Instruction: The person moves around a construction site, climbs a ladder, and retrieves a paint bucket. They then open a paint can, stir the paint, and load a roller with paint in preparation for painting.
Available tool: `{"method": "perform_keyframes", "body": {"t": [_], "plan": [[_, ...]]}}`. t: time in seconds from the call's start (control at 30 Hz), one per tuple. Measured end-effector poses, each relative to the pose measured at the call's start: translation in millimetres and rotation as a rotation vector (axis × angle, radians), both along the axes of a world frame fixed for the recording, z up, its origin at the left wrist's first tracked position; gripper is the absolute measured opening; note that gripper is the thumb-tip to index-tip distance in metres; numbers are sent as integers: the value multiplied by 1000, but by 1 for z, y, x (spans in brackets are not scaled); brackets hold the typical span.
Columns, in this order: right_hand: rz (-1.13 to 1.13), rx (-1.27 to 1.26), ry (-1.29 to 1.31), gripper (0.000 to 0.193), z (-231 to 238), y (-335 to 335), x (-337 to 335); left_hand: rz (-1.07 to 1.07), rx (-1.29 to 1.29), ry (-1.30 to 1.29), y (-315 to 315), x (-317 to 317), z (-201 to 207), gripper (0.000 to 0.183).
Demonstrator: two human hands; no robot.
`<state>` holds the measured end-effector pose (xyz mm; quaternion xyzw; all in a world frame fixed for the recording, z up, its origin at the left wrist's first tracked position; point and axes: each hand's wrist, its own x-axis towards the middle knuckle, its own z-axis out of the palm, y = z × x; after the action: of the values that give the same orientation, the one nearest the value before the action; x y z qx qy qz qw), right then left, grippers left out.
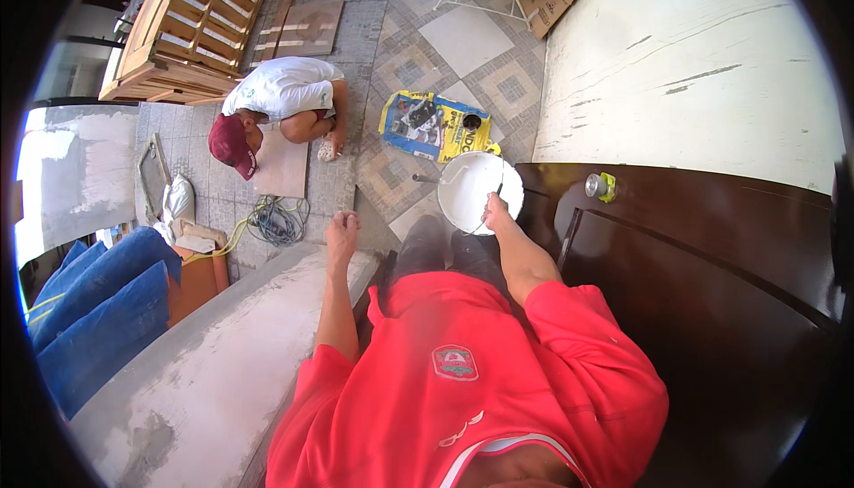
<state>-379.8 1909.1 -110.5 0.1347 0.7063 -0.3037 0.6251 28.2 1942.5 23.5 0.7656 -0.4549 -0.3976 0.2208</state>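
Observation:
My right hand (496,212) is closed around a thin dark-handled tool (500,189) over the near right part of a round white bucket (467,187). The tool's far end is too small to name. Another dark handle (425,178) sticks out over the bucket's left rim. My left hand (342,228) is raised beside the top of a grey-white patched wall (240,346), its fingers curled in; whether they hold anything is hidden. The bucket stands just beyond my legs.
A person (285,96) in a maroon cap crouches at the left beside a flat board. Beyond the bucket lies a yellow-blue sack (436,126) with a dark cup on it. A small can (596,186) sits on the dark brown panel (703,301). Coiled cable (277,219) lies left.

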Motion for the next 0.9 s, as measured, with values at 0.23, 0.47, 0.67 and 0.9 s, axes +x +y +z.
{"method": "perform_keyframes", "body": {"t": [0.23,0.47,0.67,0.9], "plan": [[-56,49,-61,26,6,-116,-7,59,82,-6,-40,70,22,25],[-162,48,-24,34,19,-210,-12,100,58,176,-183,170,23,27],[-230,74,38,43,40,-278,12,-40,-207,125,-422,209,84,31],[-317,-164,-73,37,-32,-356,-57,-210,-473,-12,-655,230,114,14]]}}
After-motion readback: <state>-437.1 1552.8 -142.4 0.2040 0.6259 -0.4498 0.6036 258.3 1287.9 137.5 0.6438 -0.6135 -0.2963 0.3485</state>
